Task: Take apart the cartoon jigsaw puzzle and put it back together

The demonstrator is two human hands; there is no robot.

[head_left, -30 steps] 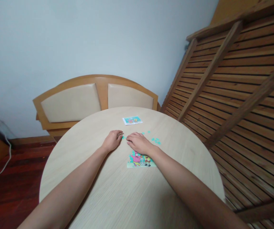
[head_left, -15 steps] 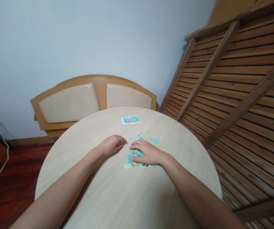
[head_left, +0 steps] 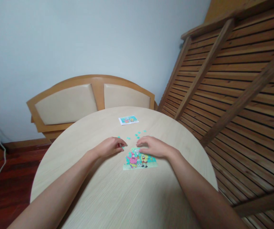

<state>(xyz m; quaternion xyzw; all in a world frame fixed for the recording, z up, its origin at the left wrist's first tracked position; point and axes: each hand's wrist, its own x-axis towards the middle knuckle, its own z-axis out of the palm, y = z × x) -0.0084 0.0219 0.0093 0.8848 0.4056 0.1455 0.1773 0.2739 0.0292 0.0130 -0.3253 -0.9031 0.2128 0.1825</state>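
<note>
A partly assembled jigsaw puzzle (head_left: 133, 165) lies flat on the round table, showing a pink starfish figure and a yellow square figure on teal. My left hand (head_left: 109, 147) is at its upper left, thumb and forefinger closed around a small teal puzzle piece (head_left: 123, 147), mostly hidden by the fingers. Over the puzzle's upper right edge hovers my right hand (head_left: 154, 147), thumb and fingers apart, with nothing visible between them. It hides part of the puzzle and some loose pieces. Several loose teal puzzle pieces (head_left: 137, 135) are scattered just beyond the hands.
A small picture card (head_left: 128, 120) with the same figures lies toward the far side of the pale table (head_left: 98, 194). Behind the table stands a padded wooden headboard (head_left: 98, 92) against the wall. Wooden slats (head_left: 213, 89) lean at the right; a white cable (head_left: 4, 159) hangs at left.
My right hand has drawn back up and to the right, uncovering the figures on the puzzle. My left hand stays nearly in place. The view has shifted slightly.
</note>
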